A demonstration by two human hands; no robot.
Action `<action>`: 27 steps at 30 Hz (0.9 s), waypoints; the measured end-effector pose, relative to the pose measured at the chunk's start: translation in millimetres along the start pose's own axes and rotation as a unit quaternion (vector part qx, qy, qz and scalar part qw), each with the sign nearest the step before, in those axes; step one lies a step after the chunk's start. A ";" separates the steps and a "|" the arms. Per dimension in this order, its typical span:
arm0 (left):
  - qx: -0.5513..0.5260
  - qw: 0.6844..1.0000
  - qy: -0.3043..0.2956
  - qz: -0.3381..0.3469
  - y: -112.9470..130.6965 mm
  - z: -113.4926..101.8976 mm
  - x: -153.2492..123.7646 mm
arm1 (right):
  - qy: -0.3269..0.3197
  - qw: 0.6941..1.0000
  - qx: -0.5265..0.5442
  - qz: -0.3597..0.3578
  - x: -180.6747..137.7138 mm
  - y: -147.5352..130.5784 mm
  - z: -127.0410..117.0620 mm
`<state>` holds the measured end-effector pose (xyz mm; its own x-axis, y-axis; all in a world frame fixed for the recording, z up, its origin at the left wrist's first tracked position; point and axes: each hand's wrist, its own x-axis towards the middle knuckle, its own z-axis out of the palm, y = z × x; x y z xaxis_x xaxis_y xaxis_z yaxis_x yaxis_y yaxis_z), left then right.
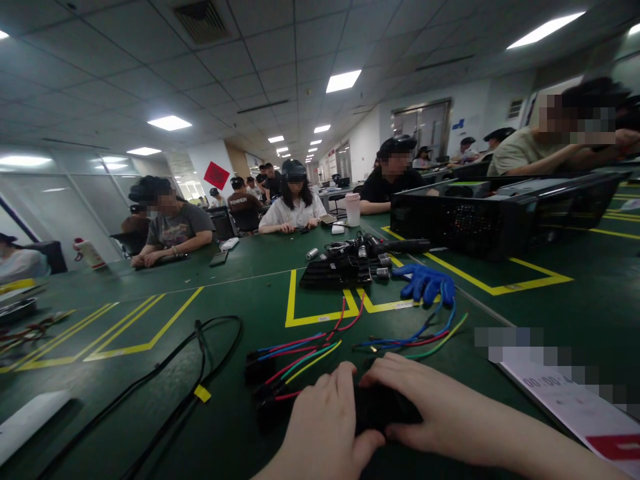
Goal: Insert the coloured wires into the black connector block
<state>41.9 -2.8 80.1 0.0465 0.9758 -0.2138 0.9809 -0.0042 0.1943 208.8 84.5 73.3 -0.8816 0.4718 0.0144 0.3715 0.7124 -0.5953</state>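
Observation:
My left hand (323, 417) and my right hand (425, 400) are close together at the table's front, both closed round a black block-like part (383, 407). My fingers cover much of it, so its exact kind does not show. To the left of my left hand lie black parts (260, 367) with red, blue, green and yellow wires (305, 353) running out. Beyond my right hand, more loose coloured wires (415, 340) stretch over the green tabletop (270, 300). A blue glove (427, 283) lies just past those wires.
A black computer case (465, 217) stands at the right. Dark tools and metal sockets (350, 263) are heaped ahead of me. Black cable (165, 363) loops on the left, near a white object (33, 423). A white sheet (565, 400) lies front right. Several people sit around.

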 end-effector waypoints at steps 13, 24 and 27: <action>0.184 0.975 -0.044 -0.114 -49.7 -52.3 -12.7 | 0.164 0.957 -0.192 0.144 11.6 59.9 -2.6; 0.146 0.985 -0.084 0.022 -42.4 -48.6 -30.0 | 0.185 0.959 -0.163 0.142 16.0 60.7 -0.6; 0.154 0.977 -0.143 0.037 -27.3 -52.1 -36.9 | 0.185 0.958 -0.165 0.142 15.6 61.1 -0.4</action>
<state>3.5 -27.3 132.6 0.1264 0.8695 -0.4775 0.9811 -0.1807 -0.0695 217.8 135.6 37.5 -0.5906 0.7794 0.2091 0.7068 0.6247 -0.3320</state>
